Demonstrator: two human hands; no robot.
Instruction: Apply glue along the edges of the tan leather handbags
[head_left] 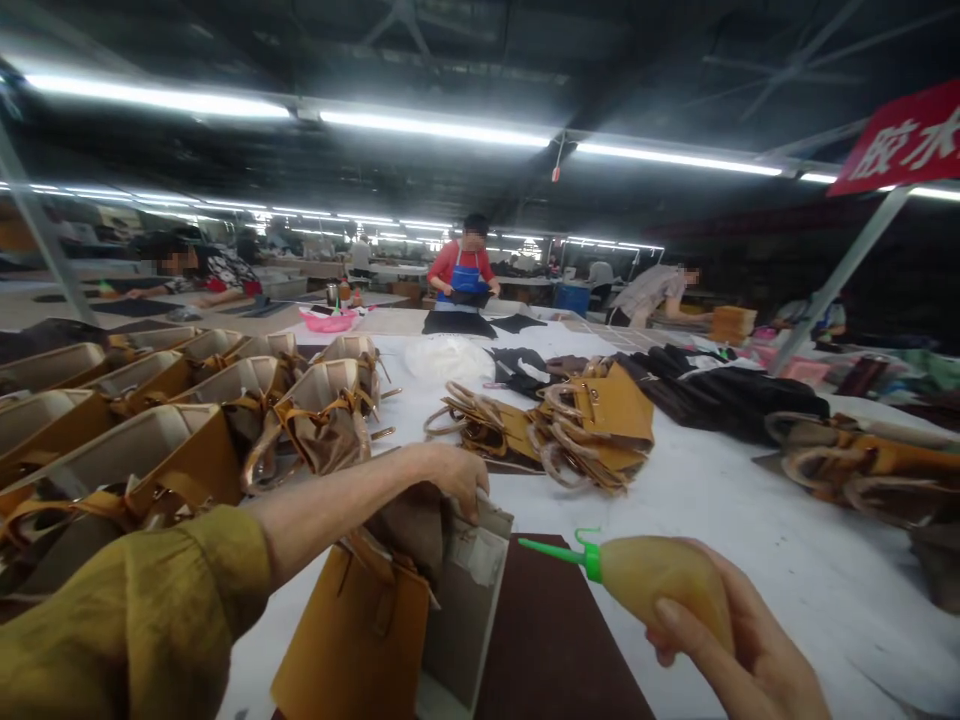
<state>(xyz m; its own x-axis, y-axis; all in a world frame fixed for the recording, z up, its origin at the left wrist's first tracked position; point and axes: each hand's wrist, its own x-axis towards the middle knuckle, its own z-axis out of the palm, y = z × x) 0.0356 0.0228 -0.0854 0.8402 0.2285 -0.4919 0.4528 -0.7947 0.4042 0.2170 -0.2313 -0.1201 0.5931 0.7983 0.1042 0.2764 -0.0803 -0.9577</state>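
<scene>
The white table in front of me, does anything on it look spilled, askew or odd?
Nothing looks plainly spilled. The tan handled pieces lie jumbled and overlapping on the white table, which looks untidy compared with the open-topped bags lined up in rows on the left.

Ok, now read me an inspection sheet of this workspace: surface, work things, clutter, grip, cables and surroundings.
Surface: white table, with a brown sheet partly under the bag.
Work things: the bag stands open, its pale lining showing; the bottle has a green nozzle pointing left.
Clutter: bag rows at left, a bag heap in the middle, dark fabric beyond at right.
Grip: left hand holds the bag's upper edge; right hand holds the bottle.
Cables: nothing seen on the table.
Surroundings: strip lights overhead, a red sign at right, a co-worker in a blue apron ahead.
</scene>
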